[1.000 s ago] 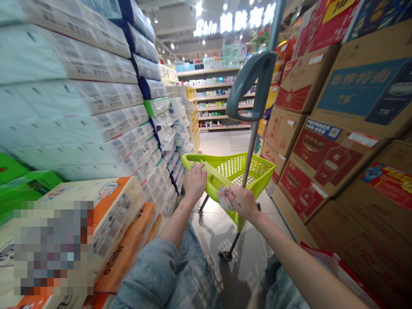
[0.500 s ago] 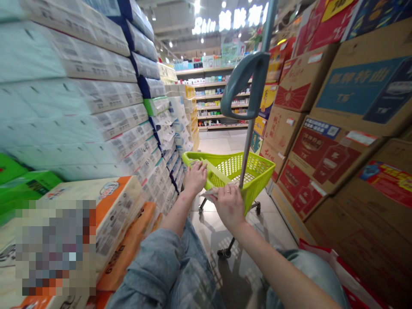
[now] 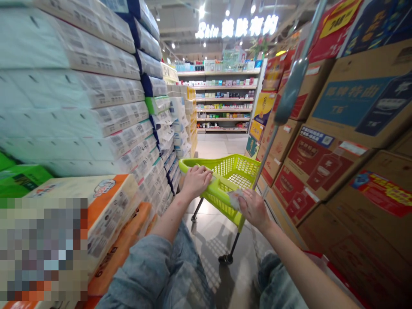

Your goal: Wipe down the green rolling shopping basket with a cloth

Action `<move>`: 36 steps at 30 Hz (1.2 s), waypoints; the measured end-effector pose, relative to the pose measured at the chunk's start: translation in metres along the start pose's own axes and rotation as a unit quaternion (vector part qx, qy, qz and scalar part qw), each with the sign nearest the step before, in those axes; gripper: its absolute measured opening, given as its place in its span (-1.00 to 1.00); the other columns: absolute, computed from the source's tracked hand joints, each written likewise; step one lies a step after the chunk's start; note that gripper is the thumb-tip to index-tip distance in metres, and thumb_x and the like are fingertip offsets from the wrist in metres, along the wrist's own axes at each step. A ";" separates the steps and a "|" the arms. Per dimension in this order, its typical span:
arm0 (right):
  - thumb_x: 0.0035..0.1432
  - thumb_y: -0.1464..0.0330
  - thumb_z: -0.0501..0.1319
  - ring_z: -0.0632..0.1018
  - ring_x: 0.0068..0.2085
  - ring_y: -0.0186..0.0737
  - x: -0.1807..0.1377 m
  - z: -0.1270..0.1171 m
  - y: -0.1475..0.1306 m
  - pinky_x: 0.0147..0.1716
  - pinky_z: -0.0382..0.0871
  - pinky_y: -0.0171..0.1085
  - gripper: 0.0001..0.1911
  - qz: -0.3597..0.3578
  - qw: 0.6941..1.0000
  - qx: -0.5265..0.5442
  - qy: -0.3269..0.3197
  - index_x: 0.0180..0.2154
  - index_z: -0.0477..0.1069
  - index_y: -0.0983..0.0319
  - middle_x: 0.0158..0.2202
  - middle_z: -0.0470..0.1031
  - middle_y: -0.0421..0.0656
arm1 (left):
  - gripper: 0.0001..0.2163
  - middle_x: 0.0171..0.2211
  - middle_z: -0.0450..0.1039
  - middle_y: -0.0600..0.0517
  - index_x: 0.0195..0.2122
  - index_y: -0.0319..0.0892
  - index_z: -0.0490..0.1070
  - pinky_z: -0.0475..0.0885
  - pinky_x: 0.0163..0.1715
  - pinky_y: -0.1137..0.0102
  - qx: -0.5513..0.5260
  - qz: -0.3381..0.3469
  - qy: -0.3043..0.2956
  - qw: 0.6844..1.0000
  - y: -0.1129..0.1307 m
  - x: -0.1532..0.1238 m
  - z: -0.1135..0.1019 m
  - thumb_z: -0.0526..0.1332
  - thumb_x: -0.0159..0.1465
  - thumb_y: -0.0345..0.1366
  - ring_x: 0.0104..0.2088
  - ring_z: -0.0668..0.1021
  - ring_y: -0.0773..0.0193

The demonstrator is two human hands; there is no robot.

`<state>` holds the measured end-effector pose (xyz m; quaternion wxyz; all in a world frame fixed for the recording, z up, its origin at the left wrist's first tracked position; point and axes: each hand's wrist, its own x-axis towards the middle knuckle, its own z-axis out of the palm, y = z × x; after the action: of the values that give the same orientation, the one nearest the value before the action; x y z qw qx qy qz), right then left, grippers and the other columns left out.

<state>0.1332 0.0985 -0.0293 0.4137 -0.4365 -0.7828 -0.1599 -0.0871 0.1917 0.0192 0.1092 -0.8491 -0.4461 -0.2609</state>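
A lime-green shopping cart basket (image 3: 238, 165) on wheeled legs stands in front of me, its perforated inside showing. My left hand (image 3: 197, 182) is closed over the near-left rim, fingertips bent over the edge. At the near-right corner, my right hand (image 3: 254, 208) pinches a crumpled whitish wipe (image 3: 236, 198), pressed against the rim. From the basket's right side a grey pole (image 3: 272, 148) leans up to the right. It carries a blue-grey loop handle (image 3: 291, 92), seen nearly edge-on.
Stacked tissue packs (image 3: 106, 92) wall the left side, with orange-and-cream packs (image 3: 112, 201) close by my left arm. Cardboard cartons (image 3: 325, 159) are piled along the right. Shelves (image 3: 222, 88) of small goods stand at the aisle's far end.
My right hand has slid right along the rim with the wipe. The cart has turned, so its pole leans further right and the loop handle shows edge-on. My left hand stays on the rim.
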 end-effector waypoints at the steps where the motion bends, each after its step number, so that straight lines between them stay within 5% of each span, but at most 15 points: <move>1: 0.24 0.38 -0.07 0.45 -0.25 -0.17 -0.002 -0.005 0.006 -0.22 0.34 -0.19 -0.72 -0.002 1.000 0.006 -0.005 -0.36 0.39 0.22 -0.37 0.46 -0.07 | -0.67 -0.21 0.41 -0.01 -0.11 -0.01 0.45 0.21 -0.04 0.21 0.000 0.005 -0.003 1.000 0.002 0.001 0.000 -0.09 0.34 -0.17 -0.13 0.36 0.17; 6: 0.26 0.39 -0.07 0.45 -0.17 -0.14 -0.003 -0.023 0.010 -0.15 0.33 -0.17 -0.72 0.006 0.998 -0.048 -0.034 -0.31 0.39 0.26 -0.30 0.48 -0.03 | -0.70 -0.21 0.34 -0.03 -0.16 -0.03 0.44 0.18 -0.06 0.20 -0.009 -0.008 0.029 1.000 0.017 0.002 0.007 -0.07 0.33 -0.17 -0.11 0.32 0.14; 13: 0.24 0.27 -0.01 0.44 -0.35 -0.04 0.022 0.001 -0.043 -0.29 0.28 -0.07 -0.65 0.131 0.951 -0.272 -0.074 -0.45 0.40 0.32 -0.48 0.44 0.09 | -0.70 -0.18 0.37 -0.03 -0.16 -0.07 0.39 0.17 -0.08 0.19 0.009 -0.025 0.018 0.999 0.029 0.002 0.011 -0.11 0.34 -0.18 -0.12 0.33 0.14; 17: 0.27 0.33 -0.09 0.49 -0.43 -0.09 0.043 0.010 -0.046 -0.39 0.29 -0.15 -0.58 0.178 0.947 -0.233 -0.133 -0.44 0.44 0.36 -0.50 0.47 0.11 | -0.70 -0.17 0.37 -0.04 -0.14 -0.07 0.38 0.17 -0.10 0.19 0.021 -0.029 0.015 0.999 0.031 0.002 0.010 -0.11 0.34 -0.18 -0.11 0.33 0.12; 21: 0.23 0.34 -0.03 0.54 -0.42 -0.18 0.067 0.013 -0.018 -0.45 0.28 -0.30 -0.65 0.201 0.932 -0.143 -0.265 -0.39 0.48 0.29 -0.48 0.52 0.01 | -0.72 -0.15 0.38 -0.04 -0.13 -0.06 0.38 0.17 -0.11 0.17 0.032 -0.034 0.012 0.999 0.035 0.002 0.009 -0.09 0.33 -0.18 -0.11 0.33 0.10; 24: 0.23 0.29 -0.03 0.56 -0.39 -0.17 0.080 0.018 0.005 -0.48 0.28 -0.33 -0.62 0.273 0.912 -0.075 -0.296 -0.41 0.49 0.30 -0.44 0.55 0.04 | -0.72 -0.16 0.37 -0.06 -0.15 -0.07 0.38 0.17 -0.10 0.15 0.034 -0.044 0.009 0.998 0.040 0.002 0.009 -0.09 0.33 -0.16 -0.11 0.33 0.08; 27: 0.23 0.30 -0.04 0.57 -0.37 -0.14 0.085 0.022 0.009 -0.46 0.29 -0.31 -0.65 0.309 0.906 -0.067 -0.282 -0.34 0.47 0.29 -0.37 0.57 0.04 | -0.71 -0.17 0.37 -0.07 -0.16 -0.08 0.38 0.17 -0.10 0.13 0.033 -0.055 0.010 0.998 0.044 0.003 0.010 -0.08 0.33 -0.15 -0.11 0.33 0.08; 31: 0.28 0.24 -0.10 0.55 -0.33 -0.10 0.071 0.026 -0.020 -0.33 0.33 -0.20 -0.61 0.316 0.918 -0.137 -0.197 -0.22 0.42 0.30 -0.38 0.54 0.05 | -0.72 -0.16 0.37 -0.08 -0.16 -0.09 0.37 0.18 -0.11 0.11 0.031 -0.067 0.010 0.997 0.046 0.006 0.012 -0.08 0.33 -0.16 -0.11 0.33 0.06; 36: 0.23 0.41 0.00 0.41 -0.01 0.03 0.029 0.029 -0.046 0.05 0.17 0.07 -0.65 0.154 0.973 -0.166 -0.034 0.01 0.32 0.39 -0.12 0.46 0.18 | -0.74 -0.14 0.36 -0.12 -0.18 -0.12 0.37 0.19 -0.10 0.08 0.018 -0.076 -0.001 0.997 0.051 0.007 0.013 -0.07 0.32 -0.19 -0.08 0.33 0.03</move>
<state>0.0727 0.1062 -0.0185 0.3279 -0.6194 -0.6826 -0.2070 -0.0382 0.1720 0.0147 0.1041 -0.8110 -0.5139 -0.2597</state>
